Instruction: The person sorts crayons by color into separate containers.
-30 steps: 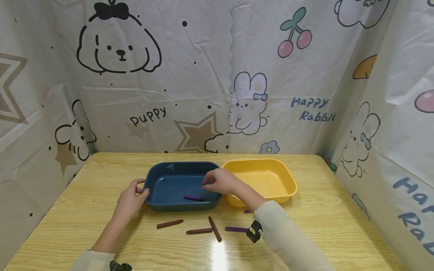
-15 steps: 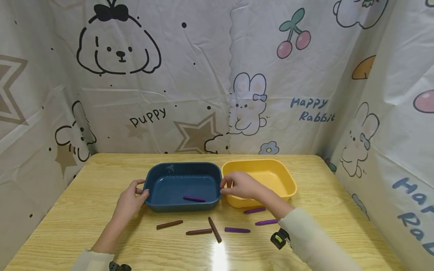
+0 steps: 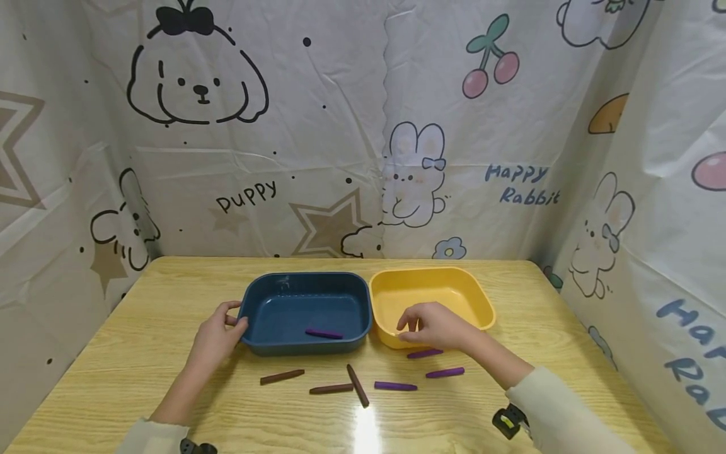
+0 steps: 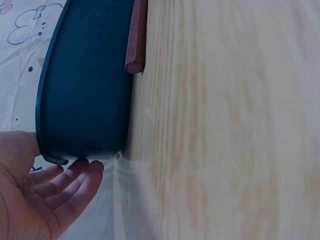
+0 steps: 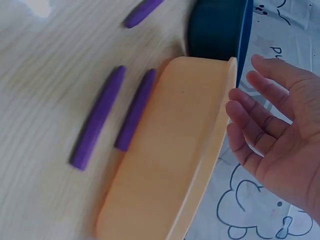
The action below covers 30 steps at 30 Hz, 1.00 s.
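My left hand [image 3: 218, 334] grips the left rim of the blue tray [image 3: 309, 349], thumb on the inside and fingers against the outer wall, as the left wrist view shows. Inside that tray lies one purple crayon [image 3: 324, 333]. Over the front of the yellow tray [image 3: 488, 318] hovers my right hand [image 3: 437, 326], its fingers loosely bent and holding nothing. Below it on the table lie a purple crayon [image 3: 425, 354] against the yellow tray's front and a second purple crayon [image 3: 445, 373]; both also show in the right wrist view.
Another purple crayon [image 3: 395, 386] lies farther left. A brown crayon [image 3: 282, 377] sits before the blue tray; two more, a flat brown crayon [image 3: 331, 389] and a slanted brown crayon [image 3: 358, 385], nearly touch. A printed cloth [image 3: 317, 126] surrounds the wooden table [image 3: 187, 290].
My right hand has moved from over the blue tray rightward to the yellow tray's front, uncovering the purple crayons below it. My left hand stays on the rim.
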Available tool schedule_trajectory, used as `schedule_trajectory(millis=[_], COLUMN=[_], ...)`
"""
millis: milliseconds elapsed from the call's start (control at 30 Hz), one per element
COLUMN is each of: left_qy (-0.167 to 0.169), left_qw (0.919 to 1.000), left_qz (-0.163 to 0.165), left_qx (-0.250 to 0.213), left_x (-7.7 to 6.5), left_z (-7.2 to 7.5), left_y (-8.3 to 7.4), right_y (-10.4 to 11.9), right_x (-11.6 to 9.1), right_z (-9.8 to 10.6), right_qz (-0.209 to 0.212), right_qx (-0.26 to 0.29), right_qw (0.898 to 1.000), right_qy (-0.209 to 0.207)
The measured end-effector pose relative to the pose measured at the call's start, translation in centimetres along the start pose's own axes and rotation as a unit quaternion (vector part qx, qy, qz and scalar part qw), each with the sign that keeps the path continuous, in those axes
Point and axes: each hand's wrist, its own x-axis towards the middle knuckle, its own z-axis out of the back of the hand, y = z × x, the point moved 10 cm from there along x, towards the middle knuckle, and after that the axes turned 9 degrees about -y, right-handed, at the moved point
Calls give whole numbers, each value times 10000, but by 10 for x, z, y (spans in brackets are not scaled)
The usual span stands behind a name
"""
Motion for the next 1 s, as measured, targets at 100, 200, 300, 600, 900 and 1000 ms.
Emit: schedule_trajectory(millis=[100, 200, 300, 600, 900, 1000], left_qy=[-23, -24, 3, 47, 27, 42], left_qw=[10000, 10000, 10000, 10000, 10000, 10000], left_qz=[-41, -62, -37, -14, -16, -3], left_qx=[20, 20, 2, 53, 68, 28], left_x=[0, 0, -1, -2, 0, -1], left_z=[1, 1, 1, 1, 1, 0], left_y=[-1, -2, -2, -2, -1, -2], right_y=[-4, -11, -19, -41, -56, -59], right_x=[-9, -20, -31, -57, -71, -73], right_z=[2, 4, 7, 14, 9, 6], right_qz=[120, 95, -4, -270, -508, -419], right_qx=[10, 47, 59, 369, 333, 317], right_qw=[9999, 9999, 9999, 9988, 9981, 9986], right_qy=[-21, -52, -106, -155, -74, -110])
